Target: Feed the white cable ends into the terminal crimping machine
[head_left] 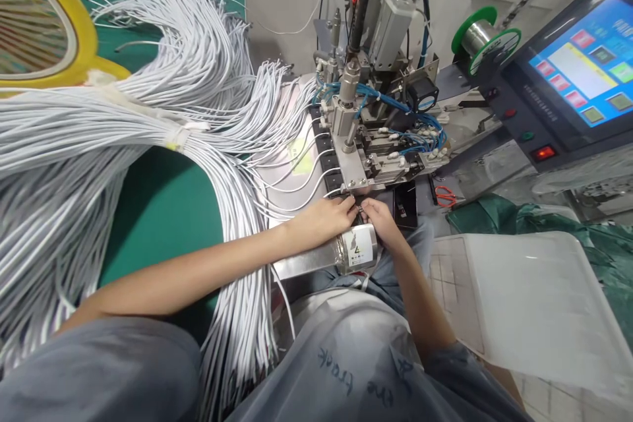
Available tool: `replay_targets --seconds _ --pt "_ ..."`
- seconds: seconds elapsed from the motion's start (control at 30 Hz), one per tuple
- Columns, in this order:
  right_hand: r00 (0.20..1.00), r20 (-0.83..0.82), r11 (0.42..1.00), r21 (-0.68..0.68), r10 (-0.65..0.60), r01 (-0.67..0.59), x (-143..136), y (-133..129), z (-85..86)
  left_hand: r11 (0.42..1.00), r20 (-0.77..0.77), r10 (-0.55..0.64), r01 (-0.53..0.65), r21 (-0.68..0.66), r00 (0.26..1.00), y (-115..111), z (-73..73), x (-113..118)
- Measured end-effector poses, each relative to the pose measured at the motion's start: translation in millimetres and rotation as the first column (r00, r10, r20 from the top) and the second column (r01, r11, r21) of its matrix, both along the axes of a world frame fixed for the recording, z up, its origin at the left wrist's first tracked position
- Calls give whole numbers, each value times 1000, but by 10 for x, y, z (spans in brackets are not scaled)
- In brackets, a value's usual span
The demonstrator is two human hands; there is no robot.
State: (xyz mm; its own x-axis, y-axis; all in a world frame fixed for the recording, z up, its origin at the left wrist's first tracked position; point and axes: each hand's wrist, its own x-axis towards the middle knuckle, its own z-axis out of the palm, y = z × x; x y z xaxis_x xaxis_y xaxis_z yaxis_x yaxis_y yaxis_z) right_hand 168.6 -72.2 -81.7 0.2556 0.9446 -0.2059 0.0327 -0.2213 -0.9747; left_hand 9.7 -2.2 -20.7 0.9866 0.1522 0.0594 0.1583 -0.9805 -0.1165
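Observation:
My left hand (329, 219) is at the front end of the machine (349, 165), its fingers bent together around something too small to make out. Close on its right, my right hand (376, 214) has its thumb and fingers pinched at the same spot. A metal cylinder with a white label (359, 247) lies just below both hands. Several white cables (301, 201) run from the black slotted row (329, 161) on the machine to a large bundle (237, 204) at the left, tied with a white band (178, 138).
A yellow-rimmed fan (86, 20) stands at the upper left. To the right are a touchscreen panel (583, 72), a green spool of wire (482, 36), red-handled scissors (446, 196) and a white bin (539, 303). A green mat (163, 211) lies under the cables.

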Motion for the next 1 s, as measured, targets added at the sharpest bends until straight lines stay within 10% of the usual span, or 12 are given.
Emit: replay_targets --seconds 0.17,0.43,0.57,0.7,1.0 --pt "990 138 1000 25 -13 9 52 24 -71 996 -57 16 -21 -84 998 29 138 -69" --pt "787 402 870 368 -468 330 -340 -589 344 981 -55 188 -190 -29 981 26 207 -100" --pt "923 380 983 144 54 -117 -980 -888 322 953 -42 303 -303 -3 952 46 157 -91" --pt "843 88 847 -90 531 -525 -1368 -880 156 944 -56 328 -329 -12 943 0 157 -101" --pt "891 370 964 -58 263 -260 -548 -690 505 923 133 104 -46 -381 986 -274 352 -101"
